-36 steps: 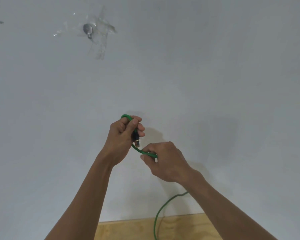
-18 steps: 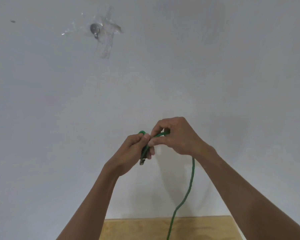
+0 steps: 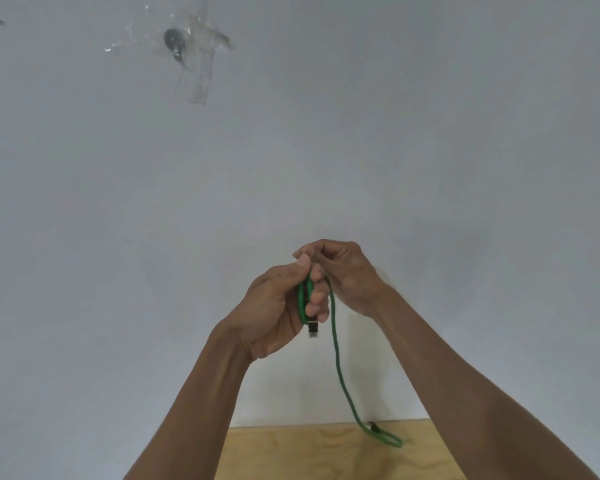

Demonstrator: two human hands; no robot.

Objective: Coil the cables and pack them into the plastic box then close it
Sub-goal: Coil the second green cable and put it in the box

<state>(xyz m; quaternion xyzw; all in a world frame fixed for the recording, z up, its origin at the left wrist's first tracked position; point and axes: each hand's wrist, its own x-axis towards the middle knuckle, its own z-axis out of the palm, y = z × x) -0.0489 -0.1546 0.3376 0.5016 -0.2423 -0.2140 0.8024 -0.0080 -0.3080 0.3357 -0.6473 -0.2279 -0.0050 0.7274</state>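
Note:
A thin green cable hangs in front of a pale wall. My left hand is closed around a small folded loop of it, and the cable's clear plug sticks out below my fingers. My right hand sits just above and to the right, pinching the cable where it leaves the loop. From there the cable drops to the wooden table, where its far end lies in a small curl with a dark plug. The plastic box is out of view.
The pale wall fills most of the view. High on the left, a round metal piece is stuck to it under clear tape. Only the back edge of the wooden table shows at the bottom.
My right hand has swung up from below my left hand to just above it, laying cable onto the loop. The hanging length has shortened, and its far end has come into view on the table.

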